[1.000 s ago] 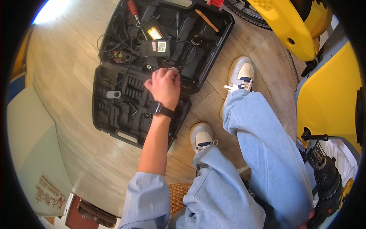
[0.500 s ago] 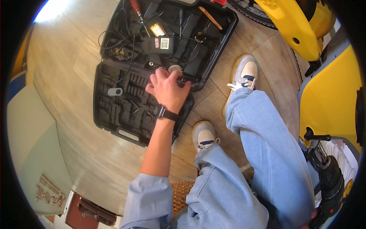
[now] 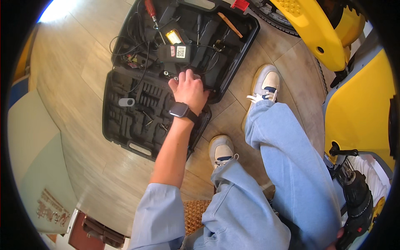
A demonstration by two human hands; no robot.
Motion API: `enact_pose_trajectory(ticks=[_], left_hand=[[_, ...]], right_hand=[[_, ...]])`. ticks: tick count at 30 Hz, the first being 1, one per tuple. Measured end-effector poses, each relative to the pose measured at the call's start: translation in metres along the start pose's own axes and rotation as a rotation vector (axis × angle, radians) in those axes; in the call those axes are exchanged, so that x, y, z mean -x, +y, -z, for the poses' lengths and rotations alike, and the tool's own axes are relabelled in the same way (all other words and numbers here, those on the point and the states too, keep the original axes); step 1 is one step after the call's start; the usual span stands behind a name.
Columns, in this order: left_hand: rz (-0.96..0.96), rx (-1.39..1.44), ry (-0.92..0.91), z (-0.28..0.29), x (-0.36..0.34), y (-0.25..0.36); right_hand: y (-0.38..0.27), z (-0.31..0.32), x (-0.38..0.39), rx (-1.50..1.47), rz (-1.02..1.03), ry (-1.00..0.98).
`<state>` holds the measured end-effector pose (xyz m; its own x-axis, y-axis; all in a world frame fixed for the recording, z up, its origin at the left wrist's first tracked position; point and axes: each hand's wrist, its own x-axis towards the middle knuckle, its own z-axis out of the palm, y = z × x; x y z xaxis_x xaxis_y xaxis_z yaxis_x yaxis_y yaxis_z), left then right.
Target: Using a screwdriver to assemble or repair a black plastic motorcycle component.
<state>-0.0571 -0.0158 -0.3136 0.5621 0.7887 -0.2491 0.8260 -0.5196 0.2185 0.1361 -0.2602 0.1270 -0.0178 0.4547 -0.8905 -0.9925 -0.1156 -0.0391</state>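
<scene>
A black plastic tool case (image 3: 133, 146) lies opened out on the floor. My left hand (image 3: 191, 89), with a dark smartwatch on its wrist, reaches into the case near the hinge, fingers bent downward. Its fingertips and whatever they grip are hidden beneath the hand. Small metal sockets (image 3: 166, 73) lie beside the fingers. Above them is a black box with a white label (image 3: 171, 54), and a red-handled screwdriver (image 3: 150, 8) lies farther up. At the lower right my right hand (image 3: 336, 241), mostly out of sight, is closed round the handle of a black cordless drill (image 3: 358, 198).
A yellow-bodied vehicle (image 3: 358, 116) with a tyre (image 3: 277, 18) stands along the right side. My shoes (image 3: 266, 81) rest on the wood-look floor (image 3: 83, 137) beside the case. A grey oval piece (image 3: 126, 102) lies in the case's nearer half. Woven matting (image 3: 195, 214) shows below.
My left hand has shifted slightly right and turned, its fingers drawn closer together. The round silver piece beneath it is now covered. My right hand keeps the drill.
</scene>
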Motion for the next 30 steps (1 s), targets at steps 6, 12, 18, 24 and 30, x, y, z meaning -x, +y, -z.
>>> enact_pose_trajectory(ticks=[6, 12, 18, 24, 30], left_hand=[[-0.173, -0.064, -0.067, 0.006, -0.011, -0.009], [-0.066, -0.166, -0.183, 0.010, -0.013, 0.005], [-0.222, -0.039, -0.135, 0.000, -0.018, -0.017], [-0.601, 0.071, -0.150, -0.001, -0.040, -0.038], [-0.435, -0.164, -0.160, 0.002, -0.021, -0.019]], right_hand=[[0.002, -0.001, 0.001, -0.041, 0.045, 0.033], [0.001, -0.001, -0.001, -0.033, 0.009, 0.015], [0.002, -0.001, -0.001, -0.026, -0.003, -0.016], [0.001, 0.001, 0.000, -0.018, 0.008, -0.030], [0.004, -0.003, 0.001, -0.036, 0.020, -0.011]])
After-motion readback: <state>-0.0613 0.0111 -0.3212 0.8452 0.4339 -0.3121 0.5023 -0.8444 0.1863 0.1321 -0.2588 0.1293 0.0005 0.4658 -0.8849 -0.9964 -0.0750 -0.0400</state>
